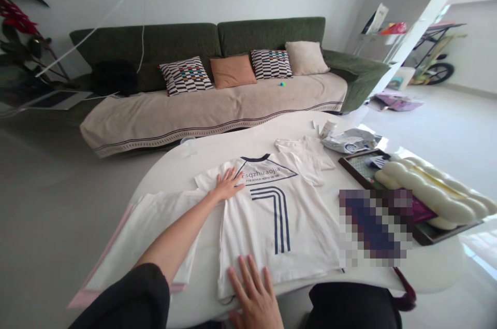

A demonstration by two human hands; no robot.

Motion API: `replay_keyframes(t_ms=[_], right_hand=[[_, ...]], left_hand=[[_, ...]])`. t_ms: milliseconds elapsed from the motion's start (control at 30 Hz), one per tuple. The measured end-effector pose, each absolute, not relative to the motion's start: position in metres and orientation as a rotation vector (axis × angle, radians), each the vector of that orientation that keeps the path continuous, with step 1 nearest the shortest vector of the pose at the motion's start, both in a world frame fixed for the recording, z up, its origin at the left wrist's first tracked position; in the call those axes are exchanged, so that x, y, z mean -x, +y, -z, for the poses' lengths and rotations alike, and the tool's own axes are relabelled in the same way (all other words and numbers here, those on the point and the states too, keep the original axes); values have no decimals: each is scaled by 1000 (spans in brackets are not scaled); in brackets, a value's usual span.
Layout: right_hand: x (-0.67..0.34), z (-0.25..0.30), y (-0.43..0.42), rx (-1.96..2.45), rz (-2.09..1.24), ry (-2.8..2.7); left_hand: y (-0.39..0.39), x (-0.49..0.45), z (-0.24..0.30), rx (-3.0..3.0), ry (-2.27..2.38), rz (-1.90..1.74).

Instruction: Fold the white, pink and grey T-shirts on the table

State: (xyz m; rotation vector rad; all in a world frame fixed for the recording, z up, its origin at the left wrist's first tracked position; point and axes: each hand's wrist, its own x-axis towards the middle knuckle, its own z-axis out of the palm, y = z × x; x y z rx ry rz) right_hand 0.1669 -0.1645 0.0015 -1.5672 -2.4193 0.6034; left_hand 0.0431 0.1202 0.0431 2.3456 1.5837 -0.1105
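A white T-shirt [248, 225] with a dark collar, printed lettering and a large striped number 7 lies spread on the white table. My left hand [229, 184] rests flat near its shoulder on the left, fingers spread. At the hem nearest me, my right hand [256, 298] lies flat with fingers apart, touching the cloth at the lower left corner. Neither hand grips anything. Left of the shirt is a flat white cloth [155, 230] with pink fabric [116, 235] showing under its edge. Another pale garment [303, 155] lies beyond the right sleeve.
On the table's right stands a dark-edged tray [353, 168] holding a puffy cream item [430, 186]. A crumpled silver packet [351, 141] lies behind it. A clear cup [189, 145] stands near the far left edge. A green sofa [272, 33] with cushions is behind the table [174, 168].
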Motion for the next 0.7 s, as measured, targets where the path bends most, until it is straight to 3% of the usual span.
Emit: replay_keyframes(t_ms=[333,700], right_hand=[[-123,-19,-161,1602,-457,-2219],[-143,-33,-156,1653,-441,-1975]], left_hand=[[151,29,-70,-1978,2114,123],[167,29,-127,-2060,1674,-172]])
